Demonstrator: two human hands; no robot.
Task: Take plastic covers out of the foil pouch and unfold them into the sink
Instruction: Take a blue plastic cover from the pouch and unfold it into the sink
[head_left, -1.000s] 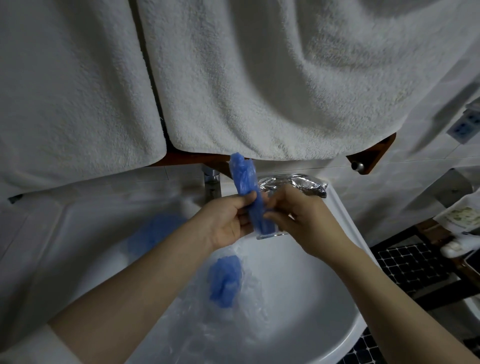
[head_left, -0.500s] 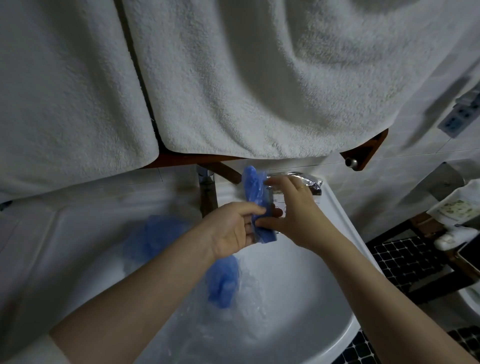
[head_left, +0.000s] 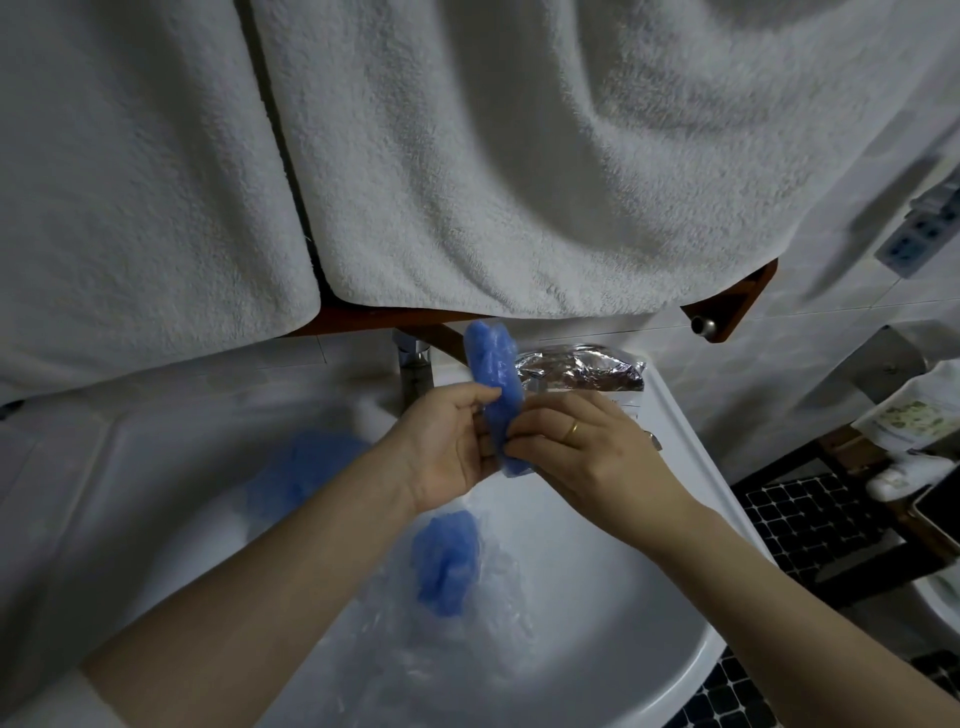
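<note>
Against the picture of half a second ago, the folded blue plastic cover (head_left: 493, 384) stands a little more upright, its top leaning slightly left, and the right hand (head_left: 582, 452) has come off the foil pouch (head_left: 582, 370) to join the left hand (head_left: 447, 447) on the cover. More of the crinkled silver pouch now shows; it lies on the far right rim of the white sink (head_left: 691, 457), just behind the right hand. The two hands meet at the lower half of the cover: the left hand is closed on it from the left with thumb and fingertips, the right hand pinches it from the right, a gold ring (head_left: 572, 431) on one finger. The cover's upper end rises free above both hands, in front of the tap (head_left: 414, 369).

Down in the basin an opened cover (head_left: 448, 564) lies near the middle, its blue gathered edge clear and its thin see-through film spreading toward the near rim, hard to trace against the white bowl. Another blue cover (head_left: 301, 473) sits at the left side of the sink, blurred and partly hidden by the left forearm. Two white towels (head_left: 519, 171) hang over a wooden rail (head_left: 727, 306) and hide the wall above the tap. The lower end of the held cover is hidden between the fingers, so how far it is unfolded cannot be told. At the right edge a dark tiled floor (head_left: 810, 514) and some pale things on a stand are cut off and too dim to name
</note>
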